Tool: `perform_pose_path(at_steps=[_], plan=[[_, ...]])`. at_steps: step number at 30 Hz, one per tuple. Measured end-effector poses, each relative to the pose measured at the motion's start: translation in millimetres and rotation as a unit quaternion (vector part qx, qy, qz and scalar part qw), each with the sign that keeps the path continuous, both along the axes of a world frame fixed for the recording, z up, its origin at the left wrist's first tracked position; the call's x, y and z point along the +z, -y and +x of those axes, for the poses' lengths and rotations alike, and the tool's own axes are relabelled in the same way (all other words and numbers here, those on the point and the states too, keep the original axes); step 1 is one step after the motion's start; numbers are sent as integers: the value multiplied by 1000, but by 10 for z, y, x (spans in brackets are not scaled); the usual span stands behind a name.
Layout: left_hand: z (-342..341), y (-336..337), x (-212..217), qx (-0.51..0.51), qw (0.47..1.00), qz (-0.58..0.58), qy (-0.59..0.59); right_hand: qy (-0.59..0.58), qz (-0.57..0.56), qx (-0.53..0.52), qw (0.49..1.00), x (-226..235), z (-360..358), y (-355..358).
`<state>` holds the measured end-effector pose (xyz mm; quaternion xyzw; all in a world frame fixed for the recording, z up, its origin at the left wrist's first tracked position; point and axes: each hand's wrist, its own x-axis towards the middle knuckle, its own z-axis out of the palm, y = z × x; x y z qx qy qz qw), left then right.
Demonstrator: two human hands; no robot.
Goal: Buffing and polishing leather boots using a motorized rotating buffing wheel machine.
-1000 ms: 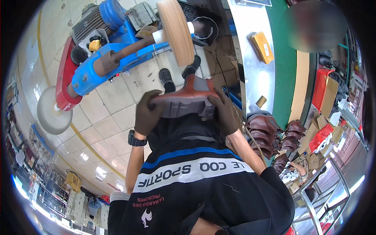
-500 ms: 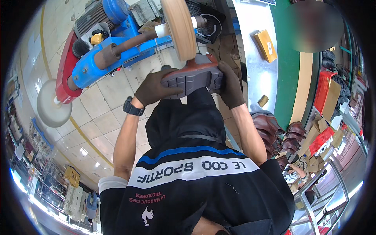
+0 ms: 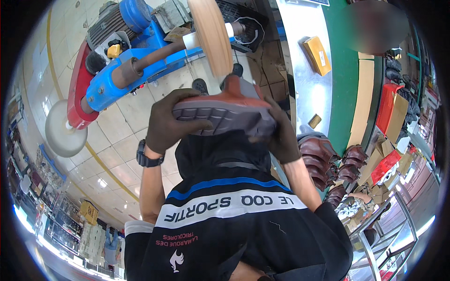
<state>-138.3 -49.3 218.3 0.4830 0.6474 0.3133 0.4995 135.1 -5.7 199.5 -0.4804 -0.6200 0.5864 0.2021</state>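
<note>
Flr [image 3: 119,117] — lettered shirt [image 3: 234,229] — L hand [image 3: 165,122], R hand [image 3: 284,133] grip shoe [image 3: 227,116]

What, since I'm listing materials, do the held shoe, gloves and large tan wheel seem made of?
Shoe: probably leather, smooth, brown. Sole: likely moulded rubber, dull, blocky tread. Gloves: apparently fabric, matte, close-fitting. Wheel: perhaps wood or abrasive cloth, streaked tan; blur leaves it open.

bright | glare on metal tabletop [image 3: 313,96], floor tiles [image 3: 112,161] | shoe [image 3: 225,114] slightly motion-blurred | fisheye-bent edges, black corners
</note>
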Motion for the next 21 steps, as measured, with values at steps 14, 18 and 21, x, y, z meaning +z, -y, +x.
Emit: perform_pose_path(at_steps=[14, 18, 21], plan=[[152, -279, -869, 311, 919, 207, -127, -265, -527, -293, 752, -533, -422, 66], [192, -283, -384, 331, 910, 220, -114, -291, -470, -273, 787, -124, -431, 81], [248, -355, 44, 329, 899, 278, -82, -295, -429, -277, 807, 381, -383, 94]])
